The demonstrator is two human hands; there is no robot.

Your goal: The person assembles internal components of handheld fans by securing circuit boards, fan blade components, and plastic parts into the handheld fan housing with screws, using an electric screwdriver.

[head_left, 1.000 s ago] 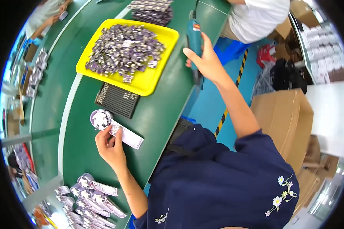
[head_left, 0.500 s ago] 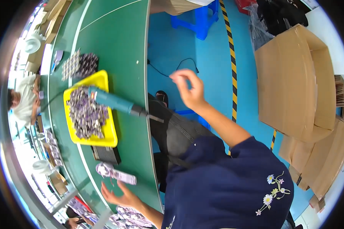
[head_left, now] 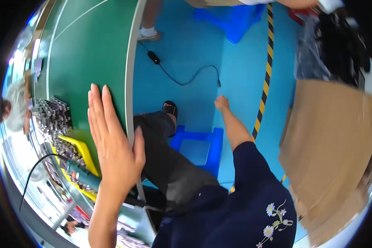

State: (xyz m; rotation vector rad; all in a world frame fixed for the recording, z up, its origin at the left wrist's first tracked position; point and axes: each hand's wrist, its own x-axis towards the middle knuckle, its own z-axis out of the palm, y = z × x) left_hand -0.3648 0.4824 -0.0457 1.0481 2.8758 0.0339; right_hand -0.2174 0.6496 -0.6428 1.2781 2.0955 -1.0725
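left hand (head_left: 116, 153) at table edge (head_left: 129, 74), right hand (head_left: 222, 103) above floor (head_left: 239, 62)

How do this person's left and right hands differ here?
The left hand has straight fingers; the right hand looks bunched, its fingers hard to make out.
The left hand is at the edge of the green table; the right hand appears over the blue floor.
The left hand looks larger in view than the right.
Both are bare.
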